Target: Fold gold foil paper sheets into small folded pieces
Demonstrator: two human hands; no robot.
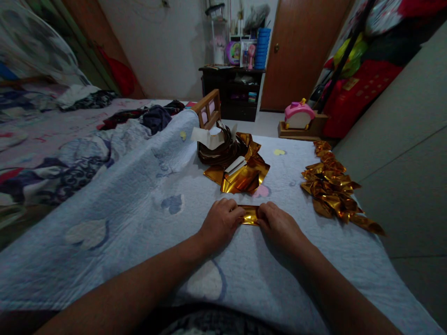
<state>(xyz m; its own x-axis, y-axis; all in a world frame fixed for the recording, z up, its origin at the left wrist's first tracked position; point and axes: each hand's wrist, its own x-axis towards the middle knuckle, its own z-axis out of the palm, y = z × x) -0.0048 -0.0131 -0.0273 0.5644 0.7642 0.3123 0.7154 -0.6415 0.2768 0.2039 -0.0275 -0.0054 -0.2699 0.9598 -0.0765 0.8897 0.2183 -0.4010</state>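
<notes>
A strip of gold foil paper [250,215] lies flat on the bed, folded to a narrow band. My left hand [223,221] grips its left end with fingers closed. At the other end, my right hand [277,225] pinches the same strip between thumb and fingers. Beyond my hands is a loose stack of gold foil sheets [244,179], some with white backs showing. Off to the right, a pile of folded gold foil pieces [330,186] runs along the bed's edge.
A light blue quilt [139,232] with heart shapes covers the bed. Bunched clothes and bedding [87,153] lie to the left. A wooden bed rail [209,109] stands behind the foil stack. Further back are a dark cabinet [230,93] and a pink toy [299,114].
</notes>
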